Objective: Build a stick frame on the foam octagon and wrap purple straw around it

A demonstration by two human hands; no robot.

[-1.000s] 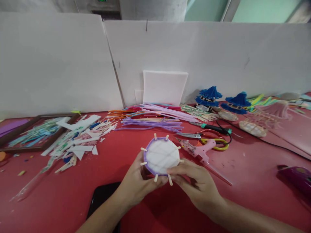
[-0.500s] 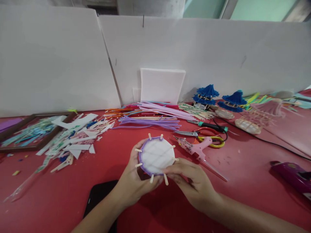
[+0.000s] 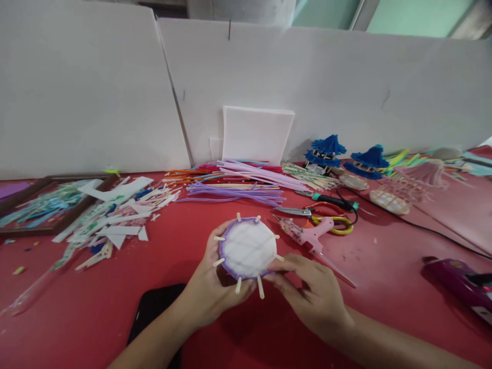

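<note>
My left hand point(image 3: 209, 282) wraps round the left and lower side of a round white disc point(image 3: 249, 250) that has several short wooden sticks standing out from its rim. A purple pipe cleaner point(image 3: 226, 260) runs along the disc's left and lower edge, woven past the sticks. At the lower right, my right hand point(image 3: 307, 287) pinches the pipe cleaner's loose end between thumb and fingers, close to the rim. The right edge of the disc shows no purple. What lies under the disc is hidden.
A pink glue gun point(image 3: 307, 236), scissors point(image 3: 330, 218) and pliers point(image 3: 332, 200) lie to the right. Purple pipe cleaners point(image 3: 238, 193) spread behind. Paper scraps point(image 3: 119, 225) lie left, a black phone point(image 3: 154, 307) near my left wrist, a magenta tool point(image 3: 457, 282) far right.
My right fingers have moved slightly right, off the disc's face, and a short purple end now shows beside them. The left hand still holds the disc in nearly the same place.
</note>
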